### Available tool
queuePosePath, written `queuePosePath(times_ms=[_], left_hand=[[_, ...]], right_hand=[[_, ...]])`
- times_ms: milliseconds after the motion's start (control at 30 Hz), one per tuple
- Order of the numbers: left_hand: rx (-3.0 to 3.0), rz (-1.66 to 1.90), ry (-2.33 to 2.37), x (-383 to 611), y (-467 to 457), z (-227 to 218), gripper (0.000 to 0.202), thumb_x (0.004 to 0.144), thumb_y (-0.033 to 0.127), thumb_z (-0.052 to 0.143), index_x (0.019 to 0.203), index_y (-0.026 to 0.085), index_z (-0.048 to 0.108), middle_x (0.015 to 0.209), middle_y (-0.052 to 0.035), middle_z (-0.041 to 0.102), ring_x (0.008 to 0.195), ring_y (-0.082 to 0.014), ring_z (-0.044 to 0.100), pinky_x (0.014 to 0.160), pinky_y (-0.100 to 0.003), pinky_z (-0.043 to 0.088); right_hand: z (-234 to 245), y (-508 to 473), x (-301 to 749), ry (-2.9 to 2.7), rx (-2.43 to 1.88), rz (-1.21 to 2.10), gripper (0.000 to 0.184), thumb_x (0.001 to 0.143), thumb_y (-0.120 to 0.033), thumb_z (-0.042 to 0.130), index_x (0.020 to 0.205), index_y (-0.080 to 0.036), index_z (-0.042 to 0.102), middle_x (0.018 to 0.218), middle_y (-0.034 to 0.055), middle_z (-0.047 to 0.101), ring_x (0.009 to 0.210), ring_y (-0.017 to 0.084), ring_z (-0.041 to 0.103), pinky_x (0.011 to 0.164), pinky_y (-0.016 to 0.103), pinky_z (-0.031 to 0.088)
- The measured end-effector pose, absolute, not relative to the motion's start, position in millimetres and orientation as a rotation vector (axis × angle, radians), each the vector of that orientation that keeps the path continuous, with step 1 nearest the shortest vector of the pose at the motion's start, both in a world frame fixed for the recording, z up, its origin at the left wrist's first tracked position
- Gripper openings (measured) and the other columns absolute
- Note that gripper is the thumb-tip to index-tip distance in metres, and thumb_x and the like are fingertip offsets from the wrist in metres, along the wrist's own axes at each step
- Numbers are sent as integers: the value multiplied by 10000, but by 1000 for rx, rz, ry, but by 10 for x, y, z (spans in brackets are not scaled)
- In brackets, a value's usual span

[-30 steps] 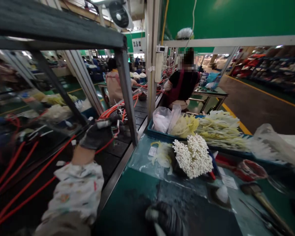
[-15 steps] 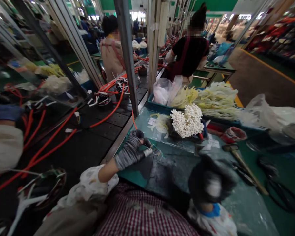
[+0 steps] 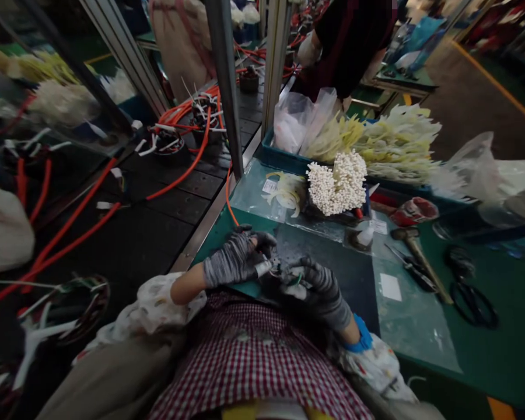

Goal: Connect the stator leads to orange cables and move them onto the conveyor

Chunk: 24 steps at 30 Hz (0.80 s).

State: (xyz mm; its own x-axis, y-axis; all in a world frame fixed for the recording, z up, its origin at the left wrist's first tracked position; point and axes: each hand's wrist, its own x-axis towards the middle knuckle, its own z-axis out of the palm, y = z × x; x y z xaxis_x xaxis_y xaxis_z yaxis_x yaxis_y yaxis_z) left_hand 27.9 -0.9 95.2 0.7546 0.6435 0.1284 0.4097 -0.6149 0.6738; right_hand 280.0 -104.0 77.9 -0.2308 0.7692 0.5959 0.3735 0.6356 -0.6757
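Closest to the camera, a red-checked apron [image 3: 258,356] is filling the bottom of the view while both gloved hands are working just above it. The right hand [image 3: 317,289], in a grey striped glove with a blue cuff, has just come in from the side and is now meeting the left hand [image 3: 234,258] over one small spot, so a single small piece is sharing both hands. The left fingers [image 3: 262,242] are curled closed around a short white sleeve [image 3: 262,269], and the right fingers [image 3: 301,269] are closing on thin wire ends at its tip, including a green strand, though the exact grip is partly hidden. The sleeve is sitting between the hands, over a dark mat [image 3: 341,256] on the green worktop [image 3: 507,350]. Beyond the mat, a bundle of white-tipped wires [image 3: 336,184] is resting beside a loop of pale wire [image 3: 286,192], while a hammer [image 3: 420,256] and black-handled scissors [image 3: 472,303] are lying toward the right edge. Farther on, a blue tray [image 3: 280,153] is holding pale yellow wire bundles [image 3: 398,140]. To the left, a dark conveyor [image 3: 157,227] is carrying orange-red harnesses [image 3: 188,116], and two co-workers [image 3: 350,41] are working beyond it.
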Motion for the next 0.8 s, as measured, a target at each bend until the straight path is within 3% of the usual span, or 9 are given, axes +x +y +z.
queuePosePath(times_ms=[100, 233, 333, 433, 567, 667, 733, 800], left_hand=[[2408, 533, 686, 372, -89, 825, 542, 1033, 601, 803, 1484, 308, 737, 1344, -64, 858, 1304, -288, 790, 1414, -551, 355], [2493, 639, 670, 514, -195, 569, 761, 948, 800, 833, 1506, 293, 734, 1451, -113, 830, 1423, -350, 741, 1402, -596, 408], [2548, 838, 688, 618, -293, 390, 679, 1080, 656, 746, 1605, 234, 656, 1510, -146, 803, 1489, -338, 716, 1399, -575, 453], [2523, 982, 732, 720, -425, 272, 613, 1188, 465, 589, 1740, 210, 504, 1625, -159, 732, 1545, -294, 690, 1371, -496, 515], [2488, 953, 819, 787, -502, 233, 706, 1195, 387, 507, 1844, 184, 320, 1787, -206, 563, 1716, -333, 505, 1417, -555, 455], [2433, 1026, 716, 756, -375, 228, 643, 1154, 453, 612, 1749, 238, 497, 1645, -174, 707, 1678, -345, 553, 1432, -590, 414], [2369, 1093, 634, 712, -244, 208, 693, 1079, 603, 720, 1654, 238, 596, 1494, -165, 785, 1551, -352, 673, 1352, -560, 515], [2408, 981, 619, 660, -120, 186, 814, 993, 741, 776, 1609, 228, 635, 1413, -170, 805, 1318, -353, 797, 1166, -511, 645]], right_hand=[[688, -1070, 2791, -1779, -1081, 296, 177, 1137, -393, 743, 1150, -298, 892, 1001, 53, 909, 833, 219, 880, 770, 291, 734], [552, -1128, 2786, -1742, -1201, 91, 140, 1094, -312, 792, 1181, -301, 901, 1063, 55, 926, 883, 235, 906, 801, 318, 763], [452, -1149, 2748, -1597, -1254, 51, 127, 1080, -315, 810, 1162, -299, 905, 1071, 56, 931, 894, 243, 911, 818, 339, 773], [379, -1116, 2633, -1287, -1291, 222, 148, 1049, -382, 852, 1104, -250, 892, 1053, 75, 928, 901, 271, 907, 828, 402, 782], [256, -1050, 2412, -902, -1335, 463, 251, 1056, -465, 835, 1113, -222, 855, 1088, 115, 915, 957, 288, 891, 883, 457, 769], [169, -1064, 2318, -838, -1265, 588, 247, 1114, -475, 732, 1139, -242, 811, 1078, 101, 896, 940, 266, 882, 841, 416, 752], [199, -1102, 2356, -845, -1210, 636, 218, 1142, -456, 674, 1159, -272, 789, 1077, 74, 886, 925, 253, 877, 797, 393, 741], [342, -1128, 2526, -865, -1167, 634, 210, 1168, -442, 616, 1175, -323, 789, 1039, 39, 871, 880, 244, 858, 767, 396, 730]])
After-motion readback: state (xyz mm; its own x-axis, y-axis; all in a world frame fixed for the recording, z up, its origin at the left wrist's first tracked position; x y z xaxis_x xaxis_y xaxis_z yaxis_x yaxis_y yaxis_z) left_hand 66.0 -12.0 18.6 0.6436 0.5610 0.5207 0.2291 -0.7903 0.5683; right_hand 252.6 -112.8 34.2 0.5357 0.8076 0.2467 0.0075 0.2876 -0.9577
